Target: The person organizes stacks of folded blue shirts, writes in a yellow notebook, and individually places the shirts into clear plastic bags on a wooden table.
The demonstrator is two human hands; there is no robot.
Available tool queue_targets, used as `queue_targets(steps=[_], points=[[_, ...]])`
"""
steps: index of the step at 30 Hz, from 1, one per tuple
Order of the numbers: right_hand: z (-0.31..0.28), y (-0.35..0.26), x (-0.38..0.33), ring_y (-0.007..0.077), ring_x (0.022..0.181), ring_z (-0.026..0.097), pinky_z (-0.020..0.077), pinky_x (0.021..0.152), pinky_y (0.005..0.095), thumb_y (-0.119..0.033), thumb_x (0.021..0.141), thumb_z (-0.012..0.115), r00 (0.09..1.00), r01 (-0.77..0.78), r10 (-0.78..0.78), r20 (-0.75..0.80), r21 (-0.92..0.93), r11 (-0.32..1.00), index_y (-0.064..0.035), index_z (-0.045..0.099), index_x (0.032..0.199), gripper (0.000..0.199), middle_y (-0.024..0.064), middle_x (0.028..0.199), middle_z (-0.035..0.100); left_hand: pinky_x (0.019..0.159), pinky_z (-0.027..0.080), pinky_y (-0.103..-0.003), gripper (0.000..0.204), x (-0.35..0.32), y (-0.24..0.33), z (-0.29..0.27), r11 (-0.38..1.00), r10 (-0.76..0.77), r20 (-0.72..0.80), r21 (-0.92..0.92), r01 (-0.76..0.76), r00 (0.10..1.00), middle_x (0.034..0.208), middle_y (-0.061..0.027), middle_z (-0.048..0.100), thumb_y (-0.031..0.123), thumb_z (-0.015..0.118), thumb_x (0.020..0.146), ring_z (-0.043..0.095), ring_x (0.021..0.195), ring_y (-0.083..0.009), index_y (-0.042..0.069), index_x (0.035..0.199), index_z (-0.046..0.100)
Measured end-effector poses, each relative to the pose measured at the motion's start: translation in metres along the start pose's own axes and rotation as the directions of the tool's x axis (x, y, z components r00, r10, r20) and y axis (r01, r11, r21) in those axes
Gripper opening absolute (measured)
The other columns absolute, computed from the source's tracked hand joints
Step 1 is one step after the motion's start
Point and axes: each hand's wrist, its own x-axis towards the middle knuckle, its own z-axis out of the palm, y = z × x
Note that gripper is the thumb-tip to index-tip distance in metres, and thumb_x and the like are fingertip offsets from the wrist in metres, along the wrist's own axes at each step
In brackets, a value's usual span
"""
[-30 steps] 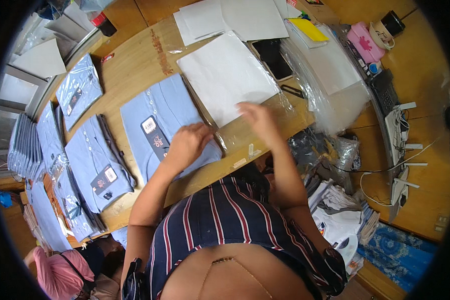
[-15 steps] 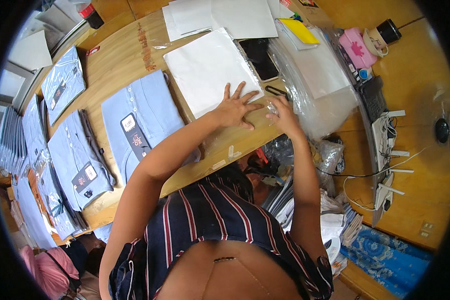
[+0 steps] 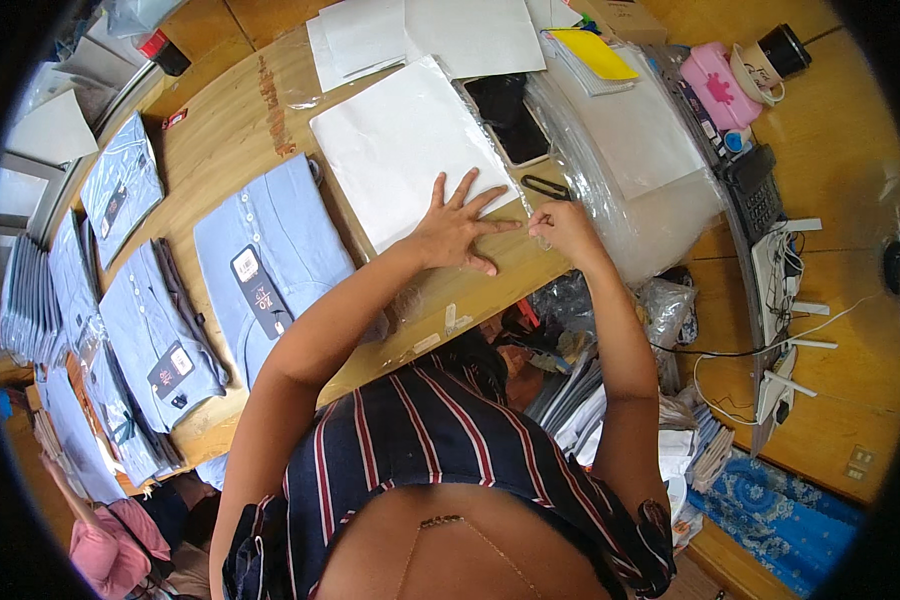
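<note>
1. Blue folded shirts (image 3: 135,335) lie in a row along the left side of the wooden table (image 3: 225,120), and one more folded shirt (image 3: 270,260) with a dark tag lies just beside the white sheet.
2. White sheet (image 3: 400,150) lies flat in the middle of the table, a little turned, and its near corner is under the left hand (image 3: 450,230).
3. Fingers of the left hand are spread wide and press flat on this corner; the sheet reaches away from the fingertips toward the far side.
4. Next, the right hand (image 3: 562,228) is just beside the left one; its fingers are pressed together and seem to pinch something thin at the sheet's edge, but I cannot tell exactly what.
5. Clear plastic bags (image 3: 635,190) lie to the right, near a black clip (image 3: 545,187).
6. I think the sheet could slide or crease if the left palm lifts while the right hand pulls, and the smooth plastic could slip out of the pinch.
</note>
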Motion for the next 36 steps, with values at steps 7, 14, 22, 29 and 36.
queue_targets(steps=[7,14,22,29,36], points=[[0.003,-0.005,-0.032,0.0247,0.077,0.05,0.0399,0.066,0.0322,-0.005,0.063,0.061,0.931,0.276,-0.298,-0.21,-0.13,0.952,0.0001,0.057,0.067,0.008,0.0105,0.079,0.048,0.095,-0.005,-0.057,0.05,0.005,-0.002,0.002,0.988,-0.14,0.106,-0.053,0.146,0.985,0.138,0.0027,0.011,0.057,0.021,0.081,-0.002,0.127,-0.028,0.034,0.123,0.035],[0.011,0.018,-0.09,0.0238,0.083,0.05,0.0366,0.076,0.0343,-0.007,0.059,0.066,0.909,0.308,-0.308,-0.279,-0.048,0.95,-0.0026,0.057,0.074,0.017,0.0082,0.084,0.05,0.096,-0.008,-0.055,0.049,0.004,0.0,0.0,0.988,-0.125,0.123,-0.071,0.134,0.984,0.138,0.0024,0.011,0.052,0.014,0.084,-0.003,0.127,-0.0275,0.033,0.123,0.036],[0.026,-0.054,-0.062,0.0197,0.093,0.049,0.0171,0.093,0.0501,-0.013,0.06,0.067,0.898,0.287,-0.412,-0.152,-0.506,0.813,-0.0085,0.054,0.092,0.035,0.0045,0.088,0.056,0.097,0.011,-0.055,0.044,-0.004,-0.028,-0.022,0.971,-0.073,-0.192,-0.238,0.026,0.979,0.135,-0.0036,0.021,0.045,0.033,0.084,0.016,0.125,-0.0292,0.026,0.123,0.038],[0.049,-0.052,-0.067,0.015,0.088,0.052,0.0163,0.095,0.0481,-0.01,0.062,0.064,0.797,0.429,-0.576,-0.181,-0.502,0.751,-0.007,0.056,0.062,0.009,-0.0002,0.077,0.058,0.095,0.005,-0.059,0.048,-0.03,-0.032,-0.007,0.914,-0.297,-0.168,0.236,0.331,0.94,0.137,0.0014,0.016,0.055,0.023,0.082,0.008,0.127,-0.0284,0.037,0.127,0.026],[0.049,-0.038,-0.108,0.0206,0.09,0.053,0.0119,0.096,0.0531,-0.02,0.06,0.069,0.932,0.195,-0.276,-0.233,-0.317,0.928,-0.0099,0.047,0.103,0.049,0.0046,0.083,0.056,0.093,0.007,-0.062,0.049,-0.029,-0.03,-0.001,0.912,-0.286,-0.163,0.256,0.321,0.944,0.138,0.0021,0.013,0.055,0.023,0.082,0.008,0.126,-0.0304,0.036,0.127,0.025]])
